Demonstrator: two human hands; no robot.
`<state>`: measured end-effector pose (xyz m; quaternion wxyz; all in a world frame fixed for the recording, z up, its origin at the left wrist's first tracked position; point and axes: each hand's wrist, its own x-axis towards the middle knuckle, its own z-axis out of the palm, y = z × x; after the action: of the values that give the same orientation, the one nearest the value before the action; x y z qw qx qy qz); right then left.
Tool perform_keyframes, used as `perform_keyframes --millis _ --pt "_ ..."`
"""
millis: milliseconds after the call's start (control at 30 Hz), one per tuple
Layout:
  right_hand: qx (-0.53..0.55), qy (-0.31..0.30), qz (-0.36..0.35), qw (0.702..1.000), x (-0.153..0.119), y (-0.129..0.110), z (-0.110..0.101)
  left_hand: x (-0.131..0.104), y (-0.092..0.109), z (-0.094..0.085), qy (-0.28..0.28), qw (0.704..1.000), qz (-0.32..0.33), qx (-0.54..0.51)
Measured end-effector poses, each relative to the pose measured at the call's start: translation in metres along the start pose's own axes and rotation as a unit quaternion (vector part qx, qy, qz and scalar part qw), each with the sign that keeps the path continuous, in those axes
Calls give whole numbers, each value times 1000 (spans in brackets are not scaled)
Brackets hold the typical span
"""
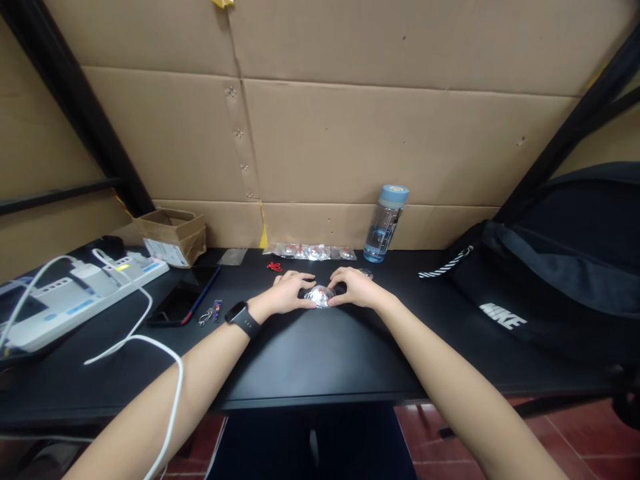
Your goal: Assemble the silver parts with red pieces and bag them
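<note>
A small, shiny silver round piece (319,296), seemingly with clear plastic about it, lies on the black table between my two hands. My left hand (288,293), with a dark watch on the wrist, curves thumb and fingers at its left edge. From the other side, my right hand (356,288) pinches its right edge with thumb and fingertips. Just behind the left fingers sits a red knotted cord (274,267). Farther back, a row of silver-and-red items in clear wrap (314,252) lies along the cardboard wall. A small clear item (367,273) is partly hidden behind my right hand.
A blue-lidded water bottle (384,225) stands at the back. On the right is a black backpack (545,280). To the left are a tablet (185,297), a keyring (206,316), a cardboard box (173,235), a power strip (85,303) and a white cable (170,353) crossing my left forearm.
</note>
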<state>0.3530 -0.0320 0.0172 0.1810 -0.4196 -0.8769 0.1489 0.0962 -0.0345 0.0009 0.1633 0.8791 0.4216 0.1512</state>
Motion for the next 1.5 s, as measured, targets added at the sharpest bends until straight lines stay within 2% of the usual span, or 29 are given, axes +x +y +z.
perform_keyframes --millis 133,300,400,567,767,833,1033,1167,1300,1400,1500 --pt "23 16 -19 999 -4 -3 -4 -3 7 -2 22 1000 -7 -7" --pt "118 19 -1 993 -7 -13 -3 -3 13 -3 51 999 1 -18" --pt "138 17 -5 990 -6 -16 0 -3 17 -2 57 998 5 -22" --pt "111 16 -8 994 -4 -17 4 -6 25 -5 77 996 3 -37" --pt "36 23 -12 999 -5 -24 2 -5 24 -4 82 981 12 -174" --pt "5 28 -25 999 -6 -28 0 -4 22 -3 95 979 8 -182" --pt "7 57 -23 998 -7 -33 -4 -3 26 -6 137 980 9 -143" --pt "-14 74 -4 997 -8 -35 -3 -4 30 -8 129 984 12 -122" --pt "-45 83 -6 996 -9 -38 -8 -8 23 -11 106 993 8 -43" --pt "-88 121 3 989 1 -29 -20 -11 12 -17 95 995 -2 23" --pt "-190 187 31 963 22 -9 -33 -13 3 -23 107 991 -13 75"
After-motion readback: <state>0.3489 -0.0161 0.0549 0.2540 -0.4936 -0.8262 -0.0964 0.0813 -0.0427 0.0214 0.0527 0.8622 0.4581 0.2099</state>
